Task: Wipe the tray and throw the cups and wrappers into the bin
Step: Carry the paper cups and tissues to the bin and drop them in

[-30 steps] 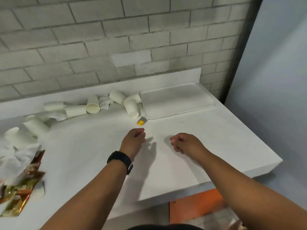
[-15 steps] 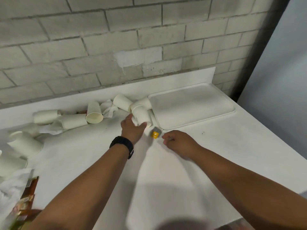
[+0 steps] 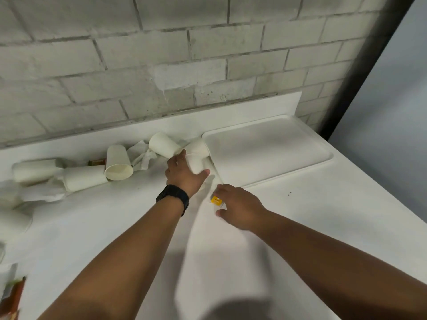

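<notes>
A white tray [image 3: 272, 155] lies at the back right of the white counter. Left of it, several white paper cups lie on their sides among crumpled white napkins [image 3: 142, 155]. My left hand [image 3: 184, 174], with a black watch on the wrist, grips one cup [image 3: 195, 162] at the tray's left edge, fingers and thumb curled round it. My right hand [image 3: 238, 204] hovers over a small yellow wrapper [image 3: 216, 200], fingers and thumb curved around it; whether they pinch it is unclear. More cups [image 3: 116, 166] lie further left.
A brick wall runs behind the counter [image 3: 115, 227]. A brown and gold wrapper [image 3: 13, 294] pokes in at the bottom left edge. A grey wall stands to the right, beyond the counter's edge.
Both hands have reached forward from the middle of the counter. The left hand has closed round the cup beside the tray, and the right hand has come over the yellow wrapper.
</notes>
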Motion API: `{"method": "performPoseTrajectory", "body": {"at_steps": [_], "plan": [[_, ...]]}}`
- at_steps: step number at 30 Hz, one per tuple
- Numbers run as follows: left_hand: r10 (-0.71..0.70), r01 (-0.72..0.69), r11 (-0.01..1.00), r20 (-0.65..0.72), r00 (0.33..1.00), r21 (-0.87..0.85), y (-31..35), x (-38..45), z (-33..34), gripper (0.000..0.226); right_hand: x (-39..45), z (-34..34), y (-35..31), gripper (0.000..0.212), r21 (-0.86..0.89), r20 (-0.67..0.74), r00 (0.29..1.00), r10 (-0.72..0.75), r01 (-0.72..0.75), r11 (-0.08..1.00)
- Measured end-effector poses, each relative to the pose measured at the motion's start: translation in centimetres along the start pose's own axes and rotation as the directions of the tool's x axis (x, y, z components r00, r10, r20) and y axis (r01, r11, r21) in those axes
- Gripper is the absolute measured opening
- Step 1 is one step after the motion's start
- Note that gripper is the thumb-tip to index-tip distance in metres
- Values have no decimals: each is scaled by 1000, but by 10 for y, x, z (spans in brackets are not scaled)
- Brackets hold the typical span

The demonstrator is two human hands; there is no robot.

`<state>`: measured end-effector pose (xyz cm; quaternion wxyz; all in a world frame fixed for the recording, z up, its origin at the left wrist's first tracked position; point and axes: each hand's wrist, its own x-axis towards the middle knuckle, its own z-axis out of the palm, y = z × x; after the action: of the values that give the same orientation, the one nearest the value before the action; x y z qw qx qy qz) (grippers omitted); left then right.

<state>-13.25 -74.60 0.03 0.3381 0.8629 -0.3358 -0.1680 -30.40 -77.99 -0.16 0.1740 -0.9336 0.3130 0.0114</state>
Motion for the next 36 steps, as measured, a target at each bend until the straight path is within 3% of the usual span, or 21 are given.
{"method": "performPoseTrajectory", "body": {"at_steps": [3,9,11,14,16,19,24,28,31,34,36], "plan": [[3,-1,991,18,1000,-131,-6,-18,-4,82,-6,9,1,40,-50,-99,995,-19,14,999],[10,-5,985,29,1000,-175,-8,-60,-11,65,-31,21,10,9,-305,-219,961,-166,94,948],[2,3,981,22,1000,-194,-5,-73,-12,62,-42,19,16,12,-168,-268,958,-105,60,984],[-6,8,976,8,1000,-217,3,-96,-10,57,-68,7,28,23,172,-225,962,153,-116,978],[4,-5,975,-8,1000,-223,9,-108,-7,54,-80,-1,36,25,449,-157,943,293,-196,872],[18,-29,965,-44,999,-262,23,-129,4,50,-107,-14,51,19,782,-21,909,416,-244,574],[88,-79,930,8,996,-359,59,-169,39,56,-160,-27,84,14,915,23,887,460,-204,347],[194,-133,915,127,973,-380,96,-207,81,58,-212,-31,129,15,954,15,825,565,-180,238],[305,-212,888,176,936,-408,122,-244,115,54,-259,-27,172,16,981,-18,744,668,-115,155],[412,-290,855,224,883,-430,150,-287,152,54,-319,-13,220,18,995,-6,615,788,-75,66],[478,-338,830,256,840,-443,161,-311,171,55,-353,1,247,17,991,48,515,856,-133,25]]}}
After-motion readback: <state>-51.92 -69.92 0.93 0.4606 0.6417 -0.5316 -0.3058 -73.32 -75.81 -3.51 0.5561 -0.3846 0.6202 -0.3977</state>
